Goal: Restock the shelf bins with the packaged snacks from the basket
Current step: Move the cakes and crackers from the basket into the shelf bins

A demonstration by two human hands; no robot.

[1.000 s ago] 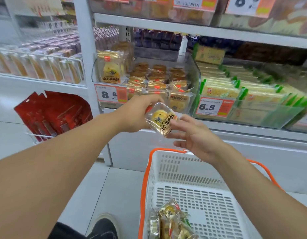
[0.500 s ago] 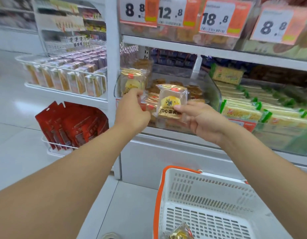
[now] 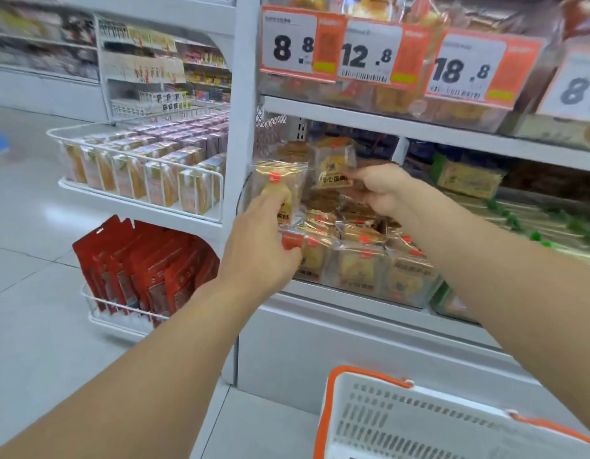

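A clear shelf bin [image 3: 409, 299] at mid-height holds several wrapped yellow pastry packs. My right hand [image 3: 379, 188] reaches into the bin and grips one pastry pack [image 3: 335, 168] upright above the stacked ones. My left hand [image 3: 260, 246] rests at the bin's left front corner, its fingers against an upright pastry pack [image 3: 280, 183] standing there. The white basket with orange rim [image 3: 416, 422] sits low at the bottom right; its inside is out of frame.
Price tags [image 3: 383, 56] hang on the shelf above. Green-edged packs [image 3: 532, 223] fill the bin to the right. A wire rack of boxed snacks [image 3: 144, 167] and a rack of red pouches [image 3: 141, 266] stand at the left, over a white tiled floor.
My right hand carried the pastry pack up and deeper into the bin. My left hand moved down along the upright pack at the bin's corner. The view tilted upward, leaving less of the basket visible.
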